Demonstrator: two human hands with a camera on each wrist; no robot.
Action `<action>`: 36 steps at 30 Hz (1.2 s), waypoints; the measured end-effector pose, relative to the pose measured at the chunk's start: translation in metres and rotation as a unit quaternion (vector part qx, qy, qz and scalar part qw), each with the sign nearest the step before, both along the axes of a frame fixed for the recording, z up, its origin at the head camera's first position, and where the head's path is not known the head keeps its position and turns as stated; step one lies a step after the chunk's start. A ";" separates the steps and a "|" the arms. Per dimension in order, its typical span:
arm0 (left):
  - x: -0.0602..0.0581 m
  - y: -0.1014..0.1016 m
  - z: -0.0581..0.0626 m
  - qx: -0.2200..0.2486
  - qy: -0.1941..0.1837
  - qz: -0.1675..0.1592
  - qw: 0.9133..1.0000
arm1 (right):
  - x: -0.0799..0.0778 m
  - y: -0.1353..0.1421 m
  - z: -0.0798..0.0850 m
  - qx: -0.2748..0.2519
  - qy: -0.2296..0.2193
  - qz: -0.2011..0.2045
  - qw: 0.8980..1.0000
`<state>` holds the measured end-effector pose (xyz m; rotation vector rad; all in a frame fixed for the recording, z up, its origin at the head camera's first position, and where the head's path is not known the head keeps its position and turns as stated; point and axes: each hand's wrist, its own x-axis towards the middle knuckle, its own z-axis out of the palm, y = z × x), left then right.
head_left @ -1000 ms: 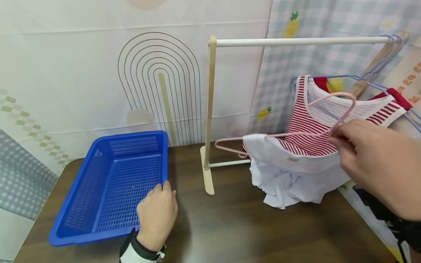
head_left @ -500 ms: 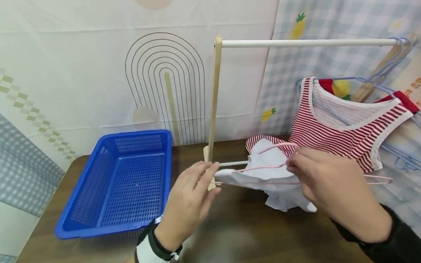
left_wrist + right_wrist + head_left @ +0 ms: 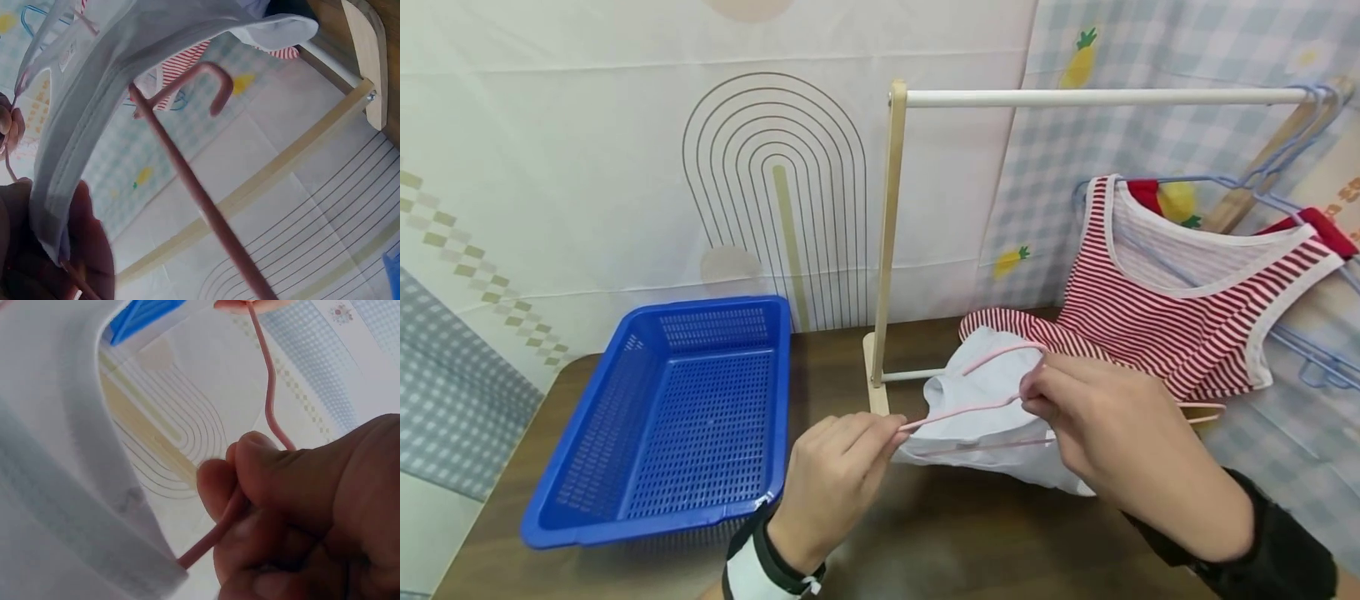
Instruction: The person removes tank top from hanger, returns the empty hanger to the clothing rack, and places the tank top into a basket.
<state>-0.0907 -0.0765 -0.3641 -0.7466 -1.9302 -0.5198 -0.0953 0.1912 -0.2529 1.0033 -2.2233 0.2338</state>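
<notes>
A pink hanger [image 3: 973, 410] is threaded partly into a white garment [image 3: 958, 427] close over the dark table. My right hand [image 3: 1108, 442] pinches the hanger near the base of its hook; the right wrist view shows thumb and fingers [image 3: 215, 481] curled round the pink wire [image 3: 206, 547]. At the hanger's left end, my left hand [image 3: 838, 475] grips with its fingertips. In the left wrist view, the left fingers [image 3: 90, 237] close about a stitched white edge [image 3: 94, 119] of the garment, with pink wire just below it.
A clothes rack with a white rail [image 3: 1075, 97] and wooden upright [image 3: 890, 242] stands behind. A red-striped sleeveless top [image 3: 1172, 317] hangs at its right on blue hangers [image 3: 1270, 171], with something red behind. At the left sits a blue basket [image 3: 655, 527].
My left hand left the blue basket, moved right and took hold of the hanger's left end. My right hand brought hanger and white garment leftward and nearer, away from the striped top.
</notes>
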 end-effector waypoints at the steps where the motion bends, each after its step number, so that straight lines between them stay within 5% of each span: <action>1: 0.000 -0.001 -0.001 0.000 -0.003 -0.001 1.000 | 0.000 0.001 -0.001 -0.002 -0.011 0.000 1.000; 11: 0.003 -0.003 -0.006 0.003 -0.023 -0.006 1.000 | -0.002 0.003 -0.003 0.008 -0.168 -0.046 0.985; 16: 0.004 -0.009 -0.006 0.007 -0.027 -0.003 1.000 | -0.005 0.010 0.003 -0.008 -0.233 -0.021 0.972; 28: 0.006 -0.037 -0.009 0.047 -0.045 0.013 0.998 | -0.020 0.046 0.015 -0.037 -0.267 0.032 0.963; 36: 0.007 -0.052 -0.012 0.094 -0.079 -0.001 0.992 | -0.027 0.062 0.017 -0.038 -0.301 0.021 0.953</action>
